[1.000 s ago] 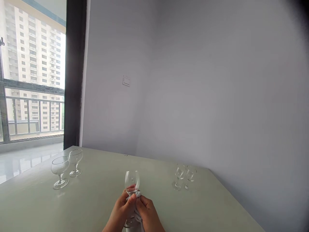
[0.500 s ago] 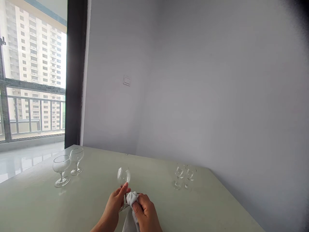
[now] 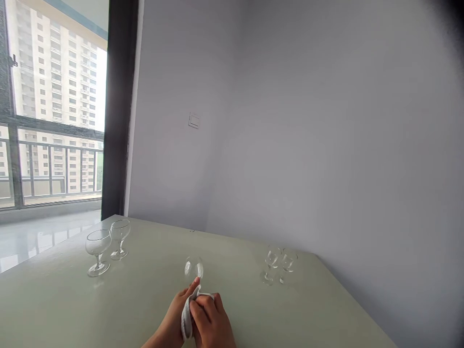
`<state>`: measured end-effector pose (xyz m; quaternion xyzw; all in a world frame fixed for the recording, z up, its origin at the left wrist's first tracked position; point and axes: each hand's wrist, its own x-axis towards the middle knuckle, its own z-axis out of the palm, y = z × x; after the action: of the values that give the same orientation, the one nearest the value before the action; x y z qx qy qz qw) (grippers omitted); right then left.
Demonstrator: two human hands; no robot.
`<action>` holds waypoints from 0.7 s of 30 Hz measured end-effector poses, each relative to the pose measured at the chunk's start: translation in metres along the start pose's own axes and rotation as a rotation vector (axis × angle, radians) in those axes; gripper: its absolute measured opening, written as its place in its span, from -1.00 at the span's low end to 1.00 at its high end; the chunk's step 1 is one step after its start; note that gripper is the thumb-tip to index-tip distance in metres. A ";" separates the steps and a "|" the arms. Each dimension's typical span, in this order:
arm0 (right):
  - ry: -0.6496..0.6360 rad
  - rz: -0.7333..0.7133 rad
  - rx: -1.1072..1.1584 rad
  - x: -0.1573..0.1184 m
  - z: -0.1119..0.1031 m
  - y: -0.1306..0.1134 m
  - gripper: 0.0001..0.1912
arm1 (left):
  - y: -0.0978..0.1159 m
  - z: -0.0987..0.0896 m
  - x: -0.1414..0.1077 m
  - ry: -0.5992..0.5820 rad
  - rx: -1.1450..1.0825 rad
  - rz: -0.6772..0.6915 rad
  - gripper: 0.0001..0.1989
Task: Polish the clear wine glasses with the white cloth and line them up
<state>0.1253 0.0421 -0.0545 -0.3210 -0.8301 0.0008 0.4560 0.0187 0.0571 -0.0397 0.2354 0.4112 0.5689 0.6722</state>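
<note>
Near the front middle of the table, my left hand [image 3: 177,309] is closed around the lower part of a clear stemmed glass [image 3: 194,268]. Its bowl points away from me, above my thumb. My right hand [image 3: 210,316] grips a light grey cloth [image 3: 186,319] and presses it against the glass's stem and foot. The cloth and my fingers hide the stem and foot. Both hands touch each other through the cloth.
On the left of the pale table [image 3: 145,270] stand two stemmed glasses, a nearer one [image 3: 98,246] and a farther one [image 3: 120,234]. Two more, one glass [image 3: 272,258] beside another glass [image 3: 288,263], stand at the right. A grey wall [image 3: 290,145] rises behind.
My right hand has brought the cloth over the glass's lower part, wrapping it and covering the foot. The bowl sits slightly lower and to the right; the view has shifted a little.
</note>
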 end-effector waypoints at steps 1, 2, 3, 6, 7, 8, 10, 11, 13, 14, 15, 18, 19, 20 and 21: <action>0.007 -0.020 -0.063 -0.001 0.000 0.002 -0.68 | 0.001 0.002 -0.001 0.002 -0.001 0.001 -0.56; 0.012 -0.029 -0.072 -0.001 -0.002 0.004 -0.69 | 0.002 0.005 -0.003 -0.001 -0.009 0.010 -0.56; 0.014 -0.026 -0.027 -0.001 -0.005 0.005 -0.71 | 0.004 0.007 -0.005 -0.008 -0.025 0.029 -0.58; 0.007 0.071 0.286 0.006 -0.017 0.005 -0.72 | 0.010 0.012 -0.012 -0.049 -0.083 0.096 -0.62; 0.005 0.132 0.399 0.009 -0.021 0.003 -0.72 | 0.012 0.013 -0.014 -0.069 -0.102 0.103 -0.63; 0.007 0.205 0.502 0.013 -0.024 0.001 -0.72 | 0.013 0.013 -0.015 -0.091 -0.125 0.102 -0.64; 0.016 0.381 0.664 0.020 -0.030 -0.002 -0.79 | 0.015 0.011 -0.016 -0.154 -0.163 0.089 -0.66; 0.026 0.474 0.730 0.023 -0.033 -0.003 -0.85 | 0.017 0.010 -0.016 -0.195 -0.180 0.081 -0.67; 0.053 0.639 0.849 0.028 -0.035 -0.003 -0.90 | 0.019 0.008 -0.016 -0.287 -0.213 0.061 -0.71; 0.069 0.702 0.910 0.029 -0.035 -0.001 -0.86 | 0.021 0.007 -0.016 -0.323 -0.242 0.057 -0.75; 0.084 0.752 0.972 0.029 -0.034 0.002 -0.80 | 0.022 0.006 -0.017 -0.348 -0.276 0.057 -0.79; 0.071 0.854 1.140 0.026 -0.029 0.012 -0.74 | 0.026 0.005 -0.018 -0.387 -0.334 0.079 -0.91; 0.046 0.883 1.172 0.024 -0.027 0.015 -0.75 | 0.027 0.005 -0.018 -0.396 -0.308 0.102 -0.93; 0.020 0.913 1.196 0.023 -0.025 0.017 -0.76 | 0.029 0.005 -0.018 -0.403 -0.261 0.130 -0.93; 0.000 0.941 1.213 0.021 -0.024 0.019 -0.76 | 0.030 0.005 -0.018 -0.401 -0.202 0.166 -0.94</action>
<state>0.1454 0.0613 -0.0298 -0.3340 -0.4602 0.6502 0.5039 0.0051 0.0479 -0.0082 0.3082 0.1900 0.6024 0.7114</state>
